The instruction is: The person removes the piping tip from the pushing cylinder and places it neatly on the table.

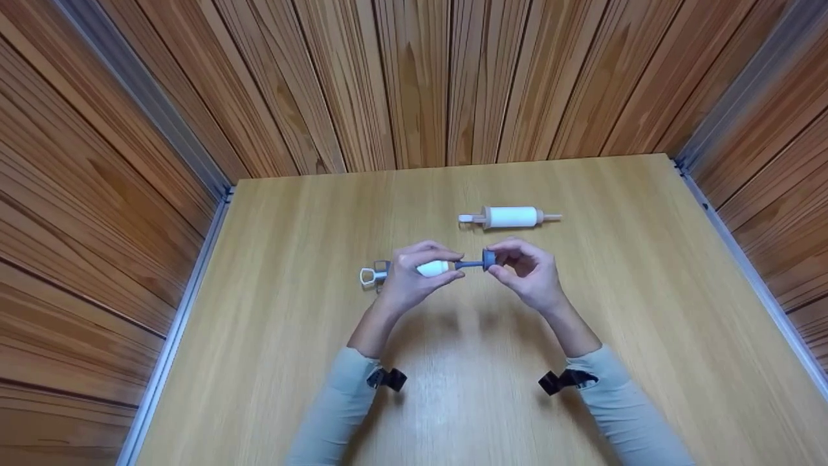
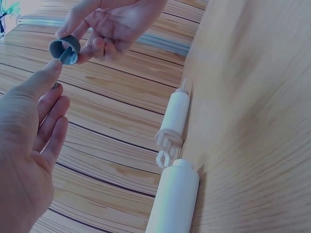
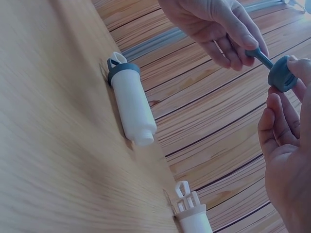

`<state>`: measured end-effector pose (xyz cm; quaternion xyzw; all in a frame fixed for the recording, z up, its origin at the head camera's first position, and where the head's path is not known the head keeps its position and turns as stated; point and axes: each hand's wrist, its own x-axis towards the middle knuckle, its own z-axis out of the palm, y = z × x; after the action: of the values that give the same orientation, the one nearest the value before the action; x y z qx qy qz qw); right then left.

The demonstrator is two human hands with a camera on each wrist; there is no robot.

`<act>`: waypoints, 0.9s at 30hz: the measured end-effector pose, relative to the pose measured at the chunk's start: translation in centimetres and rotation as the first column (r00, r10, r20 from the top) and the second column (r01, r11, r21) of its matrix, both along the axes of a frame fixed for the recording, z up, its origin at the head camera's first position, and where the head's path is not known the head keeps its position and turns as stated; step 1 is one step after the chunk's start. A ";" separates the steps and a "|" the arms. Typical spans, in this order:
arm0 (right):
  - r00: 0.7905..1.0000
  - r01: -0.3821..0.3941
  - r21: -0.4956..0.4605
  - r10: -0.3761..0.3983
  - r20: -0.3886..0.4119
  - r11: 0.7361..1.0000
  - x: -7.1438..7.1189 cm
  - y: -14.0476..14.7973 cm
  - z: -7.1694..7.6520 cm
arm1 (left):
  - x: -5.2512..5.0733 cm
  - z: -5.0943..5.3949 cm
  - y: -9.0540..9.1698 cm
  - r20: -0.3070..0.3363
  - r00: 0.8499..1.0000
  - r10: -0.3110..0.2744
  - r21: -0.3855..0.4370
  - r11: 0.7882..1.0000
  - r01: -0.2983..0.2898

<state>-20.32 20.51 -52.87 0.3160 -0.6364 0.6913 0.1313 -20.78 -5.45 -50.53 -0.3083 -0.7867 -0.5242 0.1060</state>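
Note:
Both hands hold a dark blue-grey cap with a thin stem (image 1: 490, 260) above the table. My left hand (image 1: 404, 282) pinches the stem's free end between thumb and fingertips. The cup-shaped end is pinched by my right hand (image 1: 535, 277); its hollow side shows in the left wrist view. Below the left hand, partly covered by it in the head view, a white syringe-like cylinder (image 3: 131, 104) lies on the table. It has a short nozzle, a blue-grey collar (image 3: 124, 72) and a white loop handle (image 1: 369, 277).
A second white cylinder (image 1: 512, 217) with a beige collar, a thin tip and a pale loop handle lies farther back on the wooden table (image 1: 291, 220). Wood-plank walls (image 1: 414, 84) and metal rails (image 1: 174, 291) border the table.

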 end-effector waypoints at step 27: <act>0.991 0.118 -0.026 -0.116 0.060 0.993 0.2 5.3 -0.6 | -0.5 0.2 3.3 0.032 0.999 0.020 -0.007 1.000 -0.020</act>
<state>-20.07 25.83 -53.50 0.2559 -0.6473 0.7006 0.1574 -21.28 -2.13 -50.29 -0.2922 -0.7930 -0.5255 0.0978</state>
